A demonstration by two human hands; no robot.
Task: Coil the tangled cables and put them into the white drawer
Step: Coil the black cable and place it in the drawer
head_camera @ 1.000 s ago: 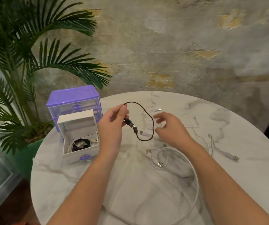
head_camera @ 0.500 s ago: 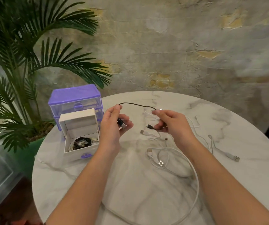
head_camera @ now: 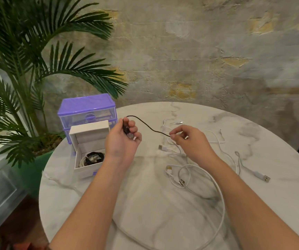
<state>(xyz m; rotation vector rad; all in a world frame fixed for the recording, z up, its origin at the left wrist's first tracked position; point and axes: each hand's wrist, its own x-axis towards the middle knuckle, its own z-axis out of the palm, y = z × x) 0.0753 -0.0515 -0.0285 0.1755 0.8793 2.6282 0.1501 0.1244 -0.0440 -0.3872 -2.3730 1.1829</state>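
A short black cable [head_camera: 146,125] stretches in the air between my two hands. My left hand [head_camera: 122,141] grips one end, its plug showing between the fingers. My right hand [head_camera: 190,141] pinches the other end between thumb and forefinger. The white drawer [head_camera: 89,133] stands pulled out on the table at the left, just left of my left hand, and holds a coiled black cable [head_camera: 93,156] beside a white one. Several loose white cables [head_camera: 199,175] lie tangled on the table under and to the right of my right hand.
The round marble table [head_camera: 154,204] carries a purple drawer unit [head_camera: 87,110] behind the white drawer. A potted palm [head_camera: 27,78] stands off the table's left edge. One white cable with a USB plug [head_camera: 264,177] reaches toward the right rim.
The black cable was a loop hanging from my left hand. My right hand took its free end and pulled it rightward, so the cable now runs stretched between both hands.
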